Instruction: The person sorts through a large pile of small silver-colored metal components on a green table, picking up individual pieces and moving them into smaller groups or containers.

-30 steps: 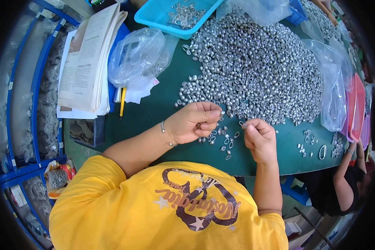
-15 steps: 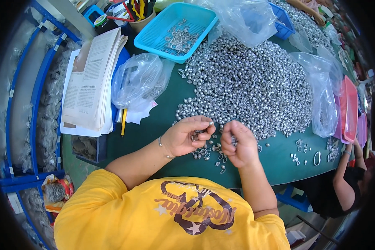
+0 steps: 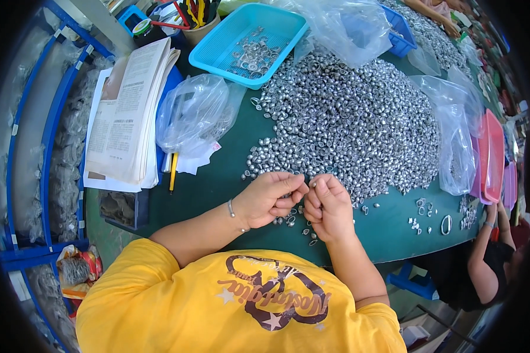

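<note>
Near the table's front edge, my left hand (image 3: 272, 201) and my right hand (image 3: 331, 207) meet, their fingertips almost touching. A small silvery metal piece (image 3: 314, 183) shows at the pinched thumb and finger of my right hand. My left hand is closed, its thumb pressed against the forefinger; whatever lies inside is hidden by the fingers. Just beyond both hands spreads a big heap of small rounded metal pieces (image 3: 353, 117), some of them ring-like. A few loose pieces (image 3: 290, 221) lie on the green tabletop (image 3: 218, 197) below my hands.
A light-blue basket (image 3: 215, 50) holding some metal rings stands at the back left. Clear plastic bags (image 3: 453, 141) flank the heap. Newspapers (image 3: 126, 112) and a yellow pen (image 3: 174, 172) lie left. Another person's arm (image 3: 484, 241) reaches to a pink basket (image 3: 492, 156) on the right.
My hands have come together; the right moved left and the left shifted slightly right. The piece seen earlier at my left fingertips no longer shows there. The right fingers now pinch a piece.
</note>
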Tool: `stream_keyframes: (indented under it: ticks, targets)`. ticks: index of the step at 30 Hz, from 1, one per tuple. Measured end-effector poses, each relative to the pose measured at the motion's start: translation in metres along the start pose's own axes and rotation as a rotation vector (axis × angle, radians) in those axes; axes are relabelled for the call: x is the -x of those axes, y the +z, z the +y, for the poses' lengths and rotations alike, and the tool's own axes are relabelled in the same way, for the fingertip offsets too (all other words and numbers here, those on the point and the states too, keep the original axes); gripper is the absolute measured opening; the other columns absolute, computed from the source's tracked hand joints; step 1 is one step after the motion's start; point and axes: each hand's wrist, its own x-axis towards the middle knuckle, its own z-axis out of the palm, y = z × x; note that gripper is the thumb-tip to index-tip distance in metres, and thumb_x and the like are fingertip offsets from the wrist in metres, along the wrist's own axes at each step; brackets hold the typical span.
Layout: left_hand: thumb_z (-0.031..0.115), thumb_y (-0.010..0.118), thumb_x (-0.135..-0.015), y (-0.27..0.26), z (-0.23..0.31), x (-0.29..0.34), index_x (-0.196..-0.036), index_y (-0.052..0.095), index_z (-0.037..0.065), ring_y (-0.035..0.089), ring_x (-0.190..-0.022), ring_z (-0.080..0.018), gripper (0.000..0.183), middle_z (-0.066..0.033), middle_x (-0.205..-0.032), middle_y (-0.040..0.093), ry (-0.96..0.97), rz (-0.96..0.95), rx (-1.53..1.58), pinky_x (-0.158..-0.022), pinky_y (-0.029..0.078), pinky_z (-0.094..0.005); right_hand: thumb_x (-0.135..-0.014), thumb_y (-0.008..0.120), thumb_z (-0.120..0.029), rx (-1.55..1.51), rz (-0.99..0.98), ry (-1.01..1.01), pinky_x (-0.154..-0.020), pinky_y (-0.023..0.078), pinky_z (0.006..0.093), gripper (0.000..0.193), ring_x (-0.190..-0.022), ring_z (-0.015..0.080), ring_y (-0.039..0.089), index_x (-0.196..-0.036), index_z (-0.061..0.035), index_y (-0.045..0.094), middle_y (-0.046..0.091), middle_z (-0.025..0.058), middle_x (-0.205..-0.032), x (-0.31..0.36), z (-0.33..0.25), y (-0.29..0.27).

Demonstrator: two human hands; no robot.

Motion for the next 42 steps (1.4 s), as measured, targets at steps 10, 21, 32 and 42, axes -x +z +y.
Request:
stream_keyframes:
  ticks: [10,21,32,42]
  targets:
    - [0.011,0.058,-0.084,0.003,-0.004,-0.003,-0.085,0.055,0.003,0.035,-0.048,-0.002,0.008,0.0025,-0.065,0.049,0.061,0.125,-0.248,-0.041,0.027,-0.0148,-0.087,0.051,-0.012,-0.011,0.142,0.043,-0.034,0.026,0.019,0.012,-0.04,0.0082,0.036,-0.081,-0.0025,0.05,0.052,0.0067,-0.062,0.002,0.001,0.003]
    - [0.016,0.05,-0.089,0.009,-0.01,-0.004,-0.088,0.052,0.004,0.032,-0.047,-0.002,0.013,0.0018,-0.068,0.046,0.279,0.235,-0.222,-0.04,0.026,-0.0155,-0.087,0.049,-0.011,-0.115,0.106,0.133,-0.035,0.027,0.0184,0.009,-0.044,0.0089,0.038,-0.082,-0.0036,0.05,0.053,0.008,-0.068,0.002,0.001,0.001]
    - [0.004,0.054,-0.078,0.045,-0.016,-0.028,-0.1,0.057,0.003,0.057,-0.076,-0.0244,0.023,-0.0081,-0.083,0.06,1.255,0.013,-1.586,-0.075,0.043,-0.0367,-0.09,0.036,-0.032,-0.673,-0.058,0.122,-0.088,0.042,0.0311,0.028,-0.101,0.0158,0.051,-0.104,-0.0124,0.051,0.054,0.0043,-0.106,-0.001,0.026,-0.007]
    - [-0.01,0.043,-0.081,0.021,-0.017,-0.008,-0.108,0.043,-0.001,0.054,-0.068,-0.0134,0.029,-0.0124,-0.092,0.052,1.126,-0.071,-1.161,-0.062,0.046,-0.0227,-0.086,0.046,-0.047,-0.648,0.158,-0.045,-0.034,0.017,0.0187,0.036,-0.039,0.0066,0.026,-0.061,-0.02,0.047,0.032,-0.0053,-0.053,0.001,-0.067,-0.051]
